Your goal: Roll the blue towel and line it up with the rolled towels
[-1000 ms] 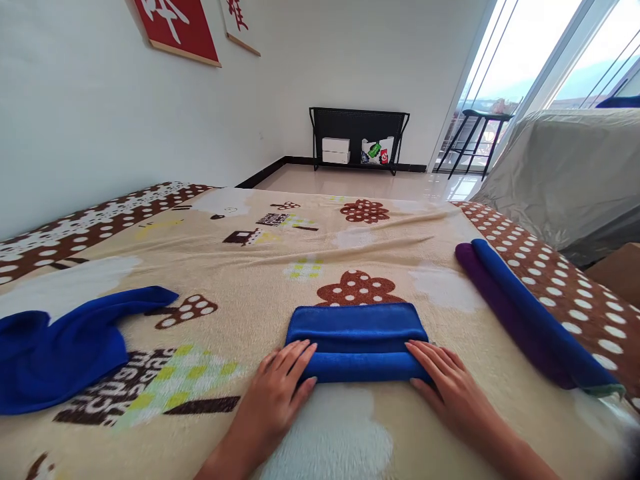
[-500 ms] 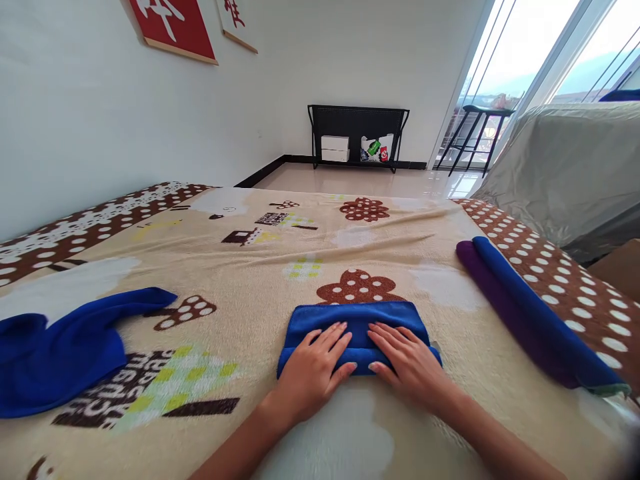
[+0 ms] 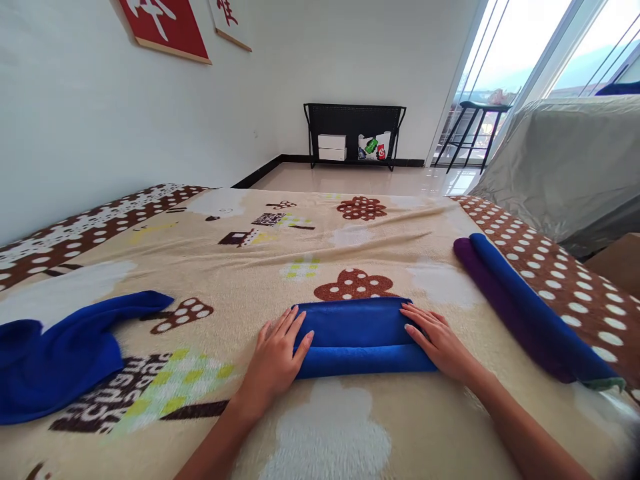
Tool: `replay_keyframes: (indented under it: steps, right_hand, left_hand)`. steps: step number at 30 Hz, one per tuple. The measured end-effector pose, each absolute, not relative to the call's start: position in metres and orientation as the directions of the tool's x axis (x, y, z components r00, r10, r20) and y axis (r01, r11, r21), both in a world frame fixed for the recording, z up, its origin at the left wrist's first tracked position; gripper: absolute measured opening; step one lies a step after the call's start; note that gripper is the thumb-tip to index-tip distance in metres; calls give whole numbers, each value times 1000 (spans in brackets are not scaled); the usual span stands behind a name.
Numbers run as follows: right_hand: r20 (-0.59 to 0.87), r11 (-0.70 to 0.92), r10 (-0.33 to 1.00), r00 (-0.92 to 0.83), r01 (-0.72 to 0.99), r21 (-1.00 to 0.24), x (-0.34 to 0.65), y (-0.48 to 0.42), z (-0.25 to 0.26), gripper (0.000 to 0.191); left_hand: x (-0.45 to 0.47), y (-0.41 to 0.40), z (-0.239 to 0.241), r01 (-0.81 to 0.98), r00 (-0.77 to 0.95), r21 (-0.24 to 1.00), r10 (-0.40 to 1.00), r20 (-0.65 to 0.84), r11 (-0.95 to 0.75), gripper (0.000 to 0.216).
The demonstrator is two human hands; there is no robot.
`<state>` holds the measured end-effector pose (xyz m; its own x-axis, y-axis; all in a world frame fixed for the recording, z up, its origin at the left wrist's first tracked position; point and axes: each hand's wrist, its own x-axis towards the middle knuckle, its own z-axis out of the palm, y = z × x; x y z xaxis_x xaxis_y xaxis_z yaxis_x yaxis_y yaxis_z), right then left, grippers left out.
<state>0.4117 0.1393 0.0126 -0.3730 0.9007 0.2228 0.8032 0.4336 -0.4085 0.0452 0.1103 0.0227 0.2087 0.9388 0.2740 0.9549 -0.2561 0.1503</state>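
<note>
A blue towel [image 3: 355, 327], partly rolled or folded along its near edge, lies in front of me on the patterned blanket [image 3: 240, 280]. My left hand [image 3: 280, 347] rests flat on the towel's left end, fingers stretched out. At the opposite end, my right hand [image 3: 440, 337] lies with its fingers extended over the towel's right edge. Neither hand grips the cloth. Between them the towel's middle is uncovered, with a thick fold running along the near side.
Another blue towel [image 3: 65, 360] lies crumpled at the left. To the right are a purple rolled towel [image 3: 505, 313] and a blue rolled towel [image 3: 545, 310], side by side. Beyond the bed stand a black rack [image 3: 355, 120], a stool [image 3: 473, 127] and a sheet-covered object [image 3: 580, 153].
My hands have moved apart from the towel's middle, the left toward its left end and the right toward its right end. The view has shifted slightly.
</note>
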Motion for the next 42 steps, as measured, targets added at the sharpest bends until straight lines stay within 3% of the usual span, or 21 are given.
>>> replay_keyframes:
  steps: [5, 8, 12, 16, 20, 26, 28, 31, 34, 36, 39, 42]
  right_hand:
    - [416, 587, 799, -435, 717, -376, 428, 119, 15, 28]
    - [330, 609, 793, -512, 656, -445, 438, 105, 15, 28]
    - [204, 546, 827, -524, 661, -514, 442, 98, 12, 41]
    - [217, 477, 878, -428, 731, -488, 438, 99, 7, 36]
    - [231, 487, 873, -430, 733, -475, 437, 99, 10, 28]
    - [211, 468, 878, -429, 680, -565, 440, 94, 14, 29]
    - [265, 493, 870, -416, 704, -512, 437, 93, 12, 21]
    - [468, 542, 803, -369, 779, -316, 426, 90, 7, 15]
    - [622, 589, 670, -405, 800, -114, 406, 79, 3, 34]
    - [607, 685, 587, -536, 729, -18, 392, 70, 2, 43]
    - [529, 761, 547, -649, 649, 9, 380, 64, 4, 47]
    - [483, 723, 626, -612, 688, -66, 388, 73, 4, 48]
  left_hand:
    - [29, 81, 34, 857, 424, 58, 765, 485, -512, 33]
    - [18, 60, 32, 812, 488, 79, 747, 451, -578, 41]
    - [9, 52, 24, 825, 481, 102, 786, 389, -555, 53]
    - [5, 60, 19, 842, 448, 121, 808, 383, -525, 47]
    - [2, 60, 18, 839, 395, 204, 822, 410, -504, 40]
    - [-2, 51, 19, 810, 219, 447, 902, 371, -380, 37]
    - [0, 53, 18, 822, 231, 411, 891, 392, -394, 34]
    - [8, 52, 18, 884, 254, 219, 818, 517, -413, 32]
    - [27, 43, 18, 887, 330, 49, 705, 628, -460, 39]
    - [42, 36, 20, 803, 489, -18, 641, 591, -596, 48]
    - [57, 34, 24, 710, 640, -69, 602, 478, -701, 51]
    - [53, 40, 23, 776, 562, -36, 665, 491, -629, 50]
